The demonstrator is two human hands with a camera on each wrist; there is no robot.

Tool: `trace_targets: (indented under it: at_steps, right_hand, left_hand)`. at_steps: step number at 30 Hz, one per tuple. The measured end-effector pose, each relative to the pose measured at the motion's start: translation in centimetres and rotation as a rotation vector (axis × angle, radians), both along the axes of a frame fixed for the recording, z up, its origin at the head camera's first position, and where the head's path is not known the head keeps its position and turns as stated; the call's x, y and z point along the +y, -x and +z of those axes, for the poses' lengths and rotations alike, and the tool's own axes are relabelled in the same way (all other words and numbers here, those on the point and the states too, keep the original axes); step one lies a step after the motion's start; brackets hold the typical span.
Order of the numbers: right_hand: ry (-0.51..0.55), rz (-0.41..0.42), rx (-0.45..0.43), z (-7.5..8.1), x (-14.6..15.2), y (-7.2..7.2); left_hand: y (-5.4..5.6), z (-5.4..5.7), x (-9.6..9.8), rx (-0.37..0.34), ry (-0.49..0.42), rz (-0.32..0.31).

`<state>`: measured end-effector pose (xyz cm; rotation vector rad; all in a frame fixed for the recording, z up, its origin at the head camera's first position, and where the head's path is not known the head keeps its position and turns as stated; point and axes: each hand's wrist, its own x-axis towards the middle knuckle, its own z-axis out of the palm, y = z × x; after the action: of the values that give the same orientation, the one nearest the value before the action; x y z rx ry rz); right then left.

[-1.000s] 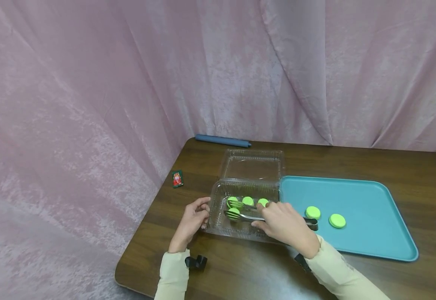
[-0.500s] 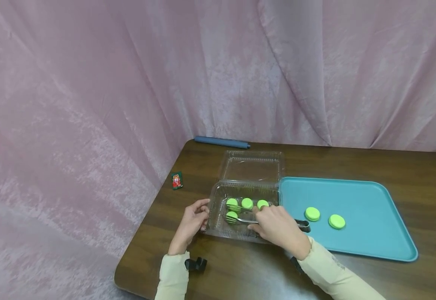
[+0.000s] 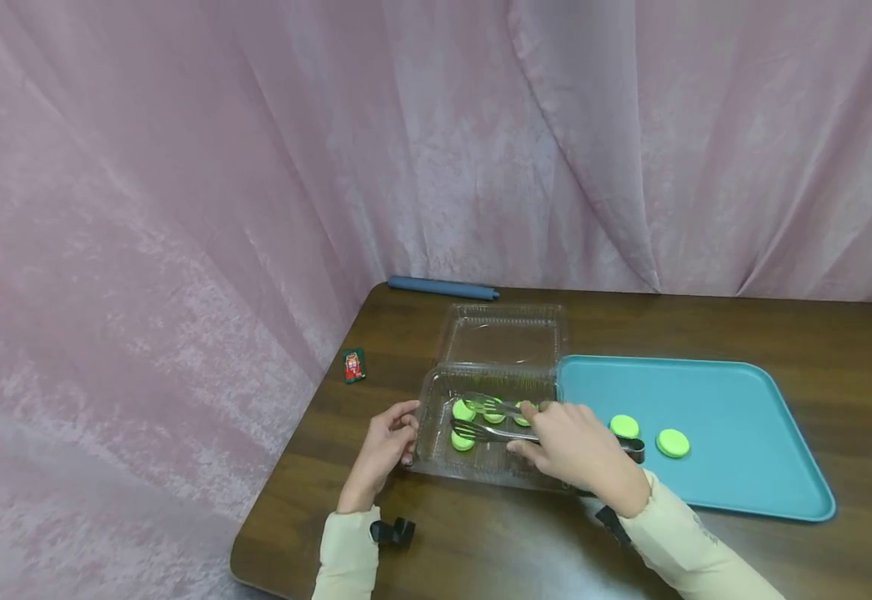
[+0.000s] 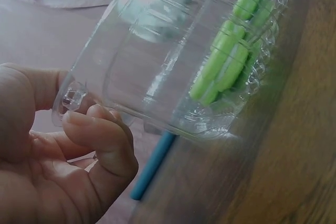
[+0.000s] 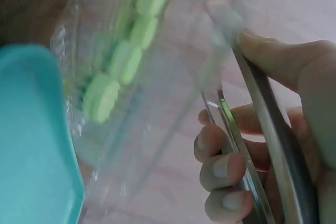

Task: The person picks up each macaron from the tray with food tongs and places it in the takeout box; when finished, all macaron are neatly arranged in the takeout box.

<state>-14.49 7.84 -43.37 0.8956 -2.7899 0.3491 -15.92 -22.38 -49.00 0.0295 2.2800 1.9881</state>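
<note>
My left hand point(image 3: 382, 454) pinches the left rim of a clear hinged plastic container point(image 3: 428, 433), whose lid lies folded back. In the left wrist view, thumb and fingers meet at the container's corner. My right hand point(image 3: 578, 446) grips metal tongs point(image 3: 509, 435), thumb on one arm and curled fingers on the other. The tongs' spread, slotted ends hang over the container with nothing between them. Inside are several bright green macarons point(image 4: 215, 66), a row at the back and one macaron point(image 3: 462, 443) in front at the left. The tongs partly cover them in the head view.
To the right, a turquoise tray point(image 3: 736, 425) carries two more green macarons point(image 3: 673, 443), its left edge against the container. A blue stick point(image 3: 442, 287) lies along the table's back edge. Near the left edge sits a small red and green packet point(image 3: 354, 365).
The tongs' ends, earlier around the front left macaron, have come up off it and shifted right with my right hand. That macaron stays in the container. My left hand keeps its place.
</note>
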Motion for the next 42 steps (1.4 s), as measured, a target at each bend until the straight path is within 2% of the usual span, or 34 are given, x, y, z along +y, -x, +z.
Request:
trace_targets:
  at_steps: [3,5,10,17,20,35,42]
  right_hand:
    - [0.023,-0.026,-0.029,0.4,1.0,0.0]
    - [0.034,-0.040,-0.019,0.6,1.8,0.0]
    - [0.072,-0.049,0.001,0.5,4.4,0.1]
    - [0.123,-0.068,-0.036,0.5,8.0,-0.5]
    - [0.110,-0.105,-0.040,0.3,9.2,-1.0]
    - [0.051,-0.237,0.047,-0.9,14.0,-3.0]
    - [0.019,-0.314,0.037,-1.3,16.9,-4.3]
  left_hand:
    - [0.1,-0.1,-0.1,-0.006,-0.008,0.003]
    - [0.1,0.0,-0.2,-0.012,-0.018,0.014]
    - [0.2,0.3,-0.3,-0.014,-0.023,0.023]
    - [0.2,0.3,-0.2,-0.012,-0.014,0.018]
    - [0.2,0.3,-0.2,-0.015,-0.012,0.012]
    - [0.0,0.1,0.0,-0.032,-0.037,0.010]
    - [0.3,0.0,0.0,-0.023,-0.036,0.010]
